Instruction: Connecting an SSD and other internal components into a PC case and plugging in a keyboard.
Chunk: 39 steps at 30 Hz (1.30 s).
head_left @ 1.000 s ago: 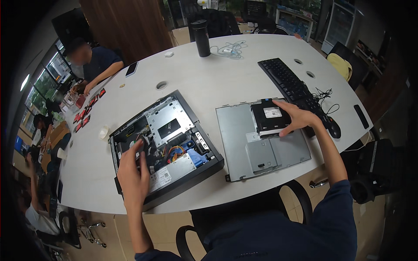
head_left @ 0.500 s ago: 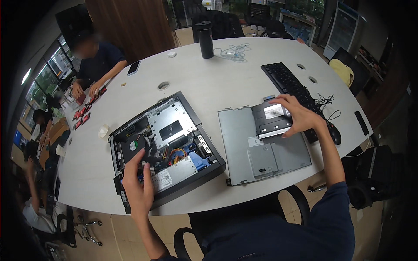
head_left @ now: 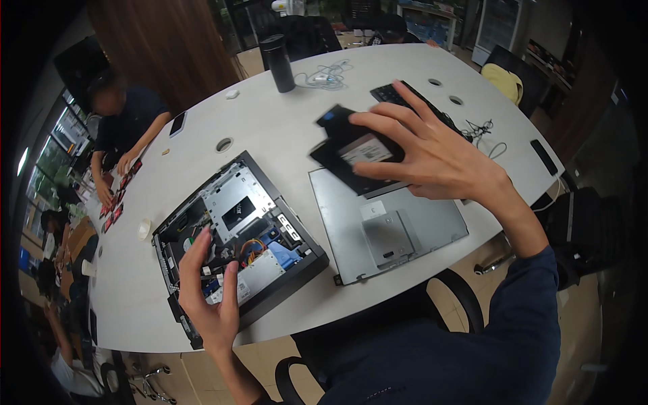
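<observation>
We hold the drive [head_left: 356, 156] in our right hand [head_left: 432, 158], fingers spread over its top, raised above the grey cover [head_left: 398, 226]. Our left hand [head_left: 210, 297] rests open on the opened case [head_left: 236, 236], fingertips among cables and fan; parts beneath it are hidden.

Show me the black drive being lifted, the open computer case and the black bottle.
black drive [head_left: 361, 150], head view, on its label.
open computer case [head_left: 236, 206], head view, metal bracket.
black bottle [head_left: 278, 64], head view, its body.
</observation>
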Available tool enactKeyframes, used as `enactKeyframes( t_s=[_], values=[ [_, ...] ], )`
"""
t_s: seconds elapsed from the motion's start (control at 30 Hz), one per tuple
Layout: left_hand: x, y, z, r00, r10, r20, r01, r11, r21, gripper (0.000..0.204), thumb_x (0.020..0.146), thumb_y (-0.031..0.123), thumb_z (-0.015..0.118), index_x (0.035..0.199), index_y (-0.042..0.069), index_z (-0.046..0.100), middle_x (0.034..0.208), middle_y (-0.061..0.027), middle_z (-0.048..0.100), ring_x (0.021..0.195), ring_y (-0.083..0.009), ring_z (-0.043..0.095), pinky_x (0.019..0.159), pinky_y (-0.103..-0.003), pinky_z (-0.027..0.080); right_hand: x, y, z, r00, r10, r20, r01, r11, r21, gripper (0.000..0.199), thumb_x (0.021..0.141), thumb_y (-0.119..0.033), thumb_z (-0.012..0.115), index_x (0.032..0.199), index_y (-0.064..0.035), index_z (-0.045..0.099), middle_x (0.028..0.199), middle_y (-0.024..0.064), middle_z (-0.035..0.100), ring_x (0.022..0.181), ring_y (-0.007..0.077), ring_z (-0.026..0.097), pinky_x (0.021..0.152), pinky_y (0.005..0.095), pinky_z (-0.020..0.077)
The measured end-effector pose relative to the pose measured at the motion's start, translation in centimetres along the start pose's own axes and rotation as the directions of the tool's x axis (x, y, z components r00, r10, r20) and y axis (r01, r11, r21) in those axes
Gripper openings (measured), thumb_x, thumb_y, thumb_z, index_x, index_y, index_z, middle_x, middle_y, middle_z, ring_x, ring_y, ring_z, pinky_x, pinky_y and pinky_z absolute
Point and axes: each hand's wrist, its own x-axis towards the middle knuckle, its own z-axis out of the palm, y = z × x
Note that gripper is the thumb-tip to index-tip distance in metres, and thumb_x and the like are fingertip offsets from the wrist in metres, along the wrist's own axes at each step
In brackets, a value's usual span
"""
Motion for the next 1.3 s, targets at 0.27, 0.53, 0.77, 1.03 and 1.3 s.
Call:
enactKeyframes(
  t_s=[0.27,0.53,0.77,1.03,1.3],
  values=[
    [3.1,3.7,2.9,0.879,-0.055,0.473,0.411,0.591,-0.695,0.087,0.078,-0.001,0.081,0.151,0.002,0.034,0.128,-0.0153,0.066,0.113,-0.0222,0.066,0.1,-0.033,0.048,2.9,-3.4,-1.9,0.892,-0.303,-0.335,0.351,0.932,0.093,0.07,0.066,-0.015,0.08,0.121,-0.053,0.06,0.148,-0.0031,0.041,0.137,0.0223,0.043,0.12,0.048,0.0379],
    [1.2,0.1,-0.2,0.793,-0.568,0.221,0.548,0.507,-0.665,0.04,0.087,0.01,0.081,0.073,0.012,0.043,0.07,0.0077,0.035,0.057,-0.0007,0.032,0.046,-0.02,0.045,6.5,-2.7,1.1,0.907,-0.142,-0.396,0.266,0.923,0.278,0.096,0.066,0.005,0.079,0.141,-0.0476,0.053,0.157,0.0042,0.04,0.143,0.0304,0.04,0.118,0.049,0.0389],
    [2.5,-7.4,-0.6,0.675,-0.723,0.151,0.559,0.367,-0.743,0.029,0.097,0.011,0.067,0.104,-0.012,0.052,0.099,-0.0174,0.064,0.092,-0.0257,0.071,0.077,-0.037,0.067,6.4,-3.0,5.6,0.966,0.012,-0.26,0.114,0.877,0.467,0.081,0.078,-0.001,0.077,0.145,-0.0346,0.05,0.146,0.007,0.051,0.133,0.0309,0.051,0.112,0.045,0.0463],
    [4.3,-8.9,0.8,0.602,-0.707,0.372,0.652,0.166,-0.739,0.038,0.098,0.012,0.065,0.115,-0.02,0.053,0.113,-0.0264,0.063,0.101,-0.0286,0.07,0.086,-0.034,0.066,6.4,-3.8,8.6,0.99,0.036,-0.134,0.047,0.82,0.57,0.071,0.083,-0.004,0.075,0.144,-0.0301,0.051,0.14,0.0073,0.056,0.13,0.0293,0.054,0.111,0.0437,0.0464],
    [5.2,-9.5,2.1,0.569,-0.683,0.458,0.739,0.18,-0.65,0.038,0.094,0.014,0.072,0.112,-0.015,0.056,0.113,-0.0224,0.066,0.099,-0.0233,0.072,0.086,-0.03,0.065,7.2,-3.9,10.7,0.992,-0.022,-0.124,0.097,0.761,0.642,0.046,0.087,-0.009,0.072,0.13,-0.02,0.06,0.138,0.0089,0.056,0.127,0.0282,0.055,0.108,0.0428,0.0467]
  ],
)
